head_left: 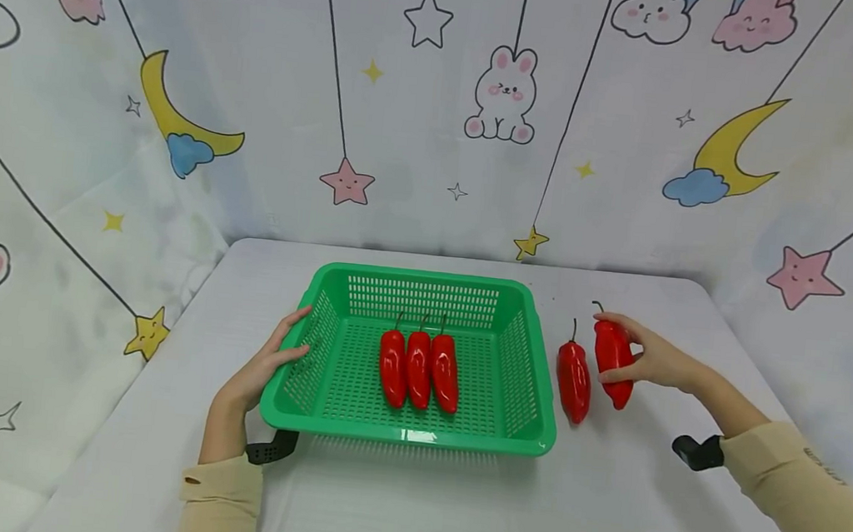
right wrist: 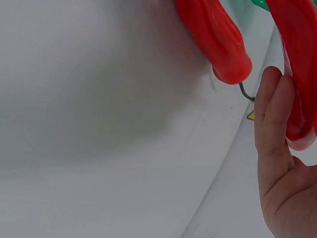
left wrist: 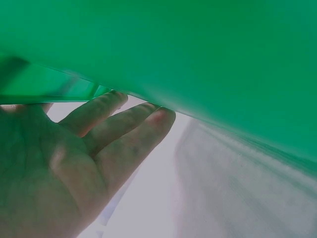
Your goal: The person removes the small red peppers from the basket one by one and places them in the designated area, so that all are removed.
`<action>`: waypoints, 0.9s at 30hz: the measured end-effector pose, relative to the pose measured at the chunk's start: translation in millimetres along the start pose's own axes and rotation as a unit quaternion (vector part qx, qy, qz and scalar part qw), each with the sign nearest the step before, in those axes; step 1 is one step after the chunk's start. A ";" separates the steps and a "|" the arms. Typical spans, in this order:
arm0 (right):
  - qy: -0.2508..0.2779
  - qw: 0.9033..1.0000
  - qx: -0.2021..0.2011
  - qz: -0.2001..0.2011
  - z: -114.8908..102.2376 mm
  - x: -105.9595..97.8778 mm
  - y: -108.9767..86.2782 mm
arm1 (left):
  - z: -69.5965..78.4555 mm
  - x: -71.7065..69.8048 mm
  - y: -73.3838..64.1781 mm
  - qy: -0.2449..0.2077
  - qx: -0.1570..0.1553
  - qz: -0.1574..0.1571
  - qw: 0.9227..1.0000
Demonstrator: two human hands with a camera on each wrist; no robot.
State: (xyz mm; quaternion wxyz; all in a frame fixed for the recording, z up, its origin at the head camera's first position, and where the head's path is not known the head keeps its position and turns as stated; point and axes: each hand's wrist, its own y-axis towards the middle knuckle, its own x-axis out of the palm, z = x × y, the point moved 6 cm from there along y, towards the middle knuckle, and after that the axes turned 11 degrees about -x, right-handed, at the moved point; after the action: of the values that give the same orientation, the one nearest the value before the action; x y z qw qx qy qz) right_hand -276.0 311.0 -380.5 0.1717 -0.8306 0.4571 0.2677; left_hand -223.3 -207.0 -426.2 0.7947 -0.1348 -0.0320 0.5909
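Pinching a red pepper (head_left: 610,347) right of the green basket (head_left: 488,444), my right hand (head_left: 652,361) risked a slip on that glossy skin, my left hand (head_left: 258,372) resting loosely against the basket's left side!

Your basket (head_left: 473,442): moulded-looking plastic, glossy along the rim, meshed walls. Your held pepper (head_left: 612,347), likewise the peppers in the basket (head_left: 419,370): smooth, high-gloss, plastic-looking. Your sleeves (head_left: 220,504): matt cloth. Tabletop (head_left: 407,507): smooth, faint sheen. Backdrop (head_left: 423,124): printed cloth-like sheet, mostly matt, lightly creased.
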 end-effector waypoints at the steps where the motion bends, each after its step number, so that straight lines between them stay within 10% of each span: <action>1: 0.000 1.000 0.000 0.000 1.6 0.2 -0.3 | 0.1 0.0 0.0 0.000 0.000 -0.001 1.000; 27: -0.002 0.999 0.034 -0.021 39.2 17.1 3.2 | 1.6 0.7 -1.9 0.009 0.006 0.008 1.000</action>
State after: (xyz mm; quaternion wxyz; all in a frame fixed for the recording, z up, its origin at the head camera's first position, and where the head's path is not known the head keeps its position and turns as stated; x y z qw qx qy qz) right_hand -282.5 318.6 -422.2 0.2063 -0.8330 0.4483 0.2502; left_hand -221.6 -206.6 -424.2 0.7911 -0.1355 -0.0207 0.5961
